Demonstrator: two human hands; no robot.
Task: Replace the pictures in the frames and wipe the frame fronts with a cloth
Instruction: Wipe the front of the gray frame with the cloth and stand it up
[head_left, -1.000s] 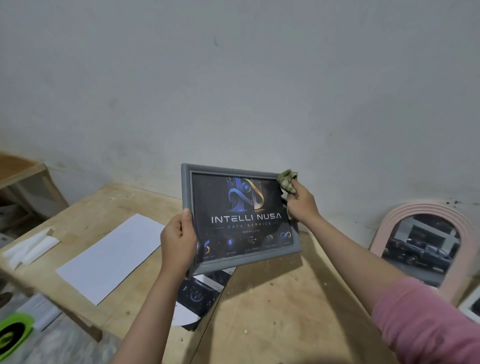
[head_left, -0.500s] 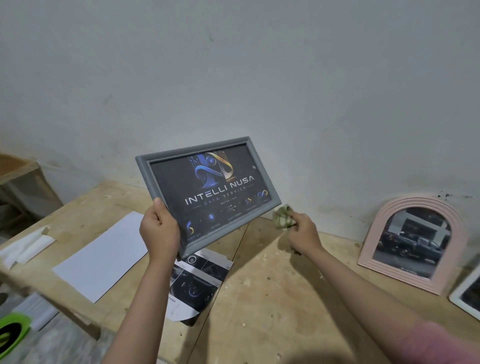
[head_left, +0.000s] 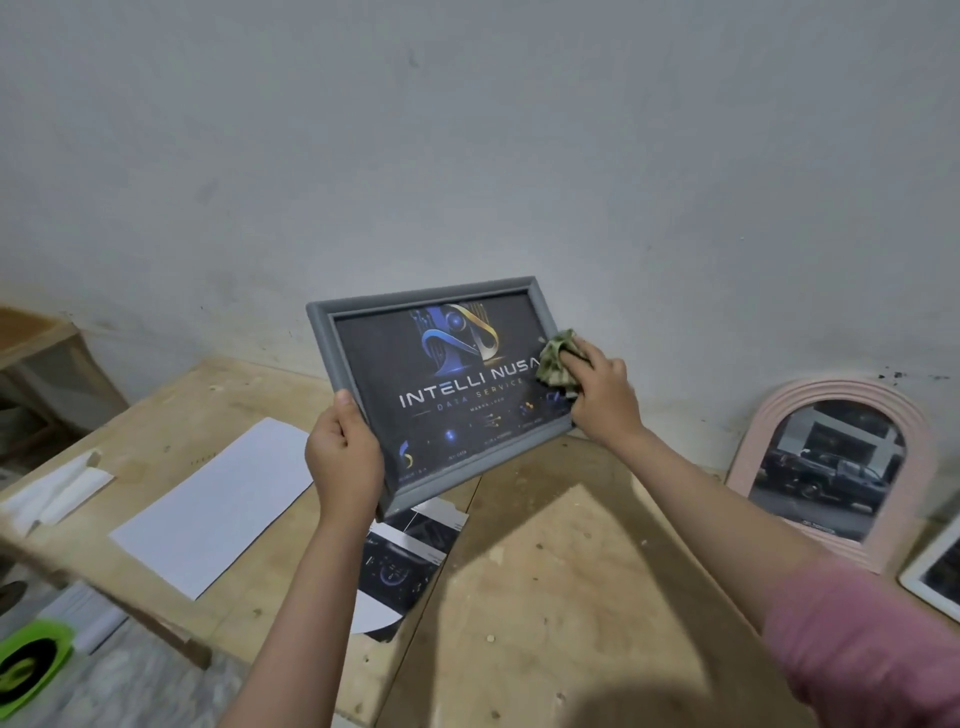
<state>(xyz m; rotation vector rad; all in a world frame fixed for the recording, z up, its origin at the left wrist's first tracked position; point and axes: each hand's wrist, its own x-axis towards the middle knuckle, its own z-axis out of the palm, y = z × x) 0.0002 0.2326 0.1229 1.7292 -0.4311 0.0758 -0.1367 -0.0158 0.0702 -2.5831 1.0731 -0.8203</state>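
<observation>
A grey picture frame (head_left: 332, 340) with a dark "Intelli Nusa" print is held up above the wooden table (head_left: 561, 561), tilted with its right side higher. My left hand (head_left: 343, 462) grips its lower left edge, thumb on the front. My right hand (head_left: 597, 395) holds a crumpled green cloth (head_left: 555, 358) and presses it on the right part of the frame's front. Under the frame a loose dark picture (head_left: 402, 566) lies flat on the table.
A white sheet (head_left: 218, 499) lies on the table's left part, folded white paper (head_left: 52, 491) farther left. A pink arched frame (head_left: 831, 467) leans on the wall at right, with a white frame (head_left: 935, 577) beside it. A green-and-black object (head_left: 28, 665) lies on the floor.
The frame swung left and tilted, then came back toward the middle. My right hand dropped off it with the cloth, then rose and set the cloth on the frame's right front.
</observation>
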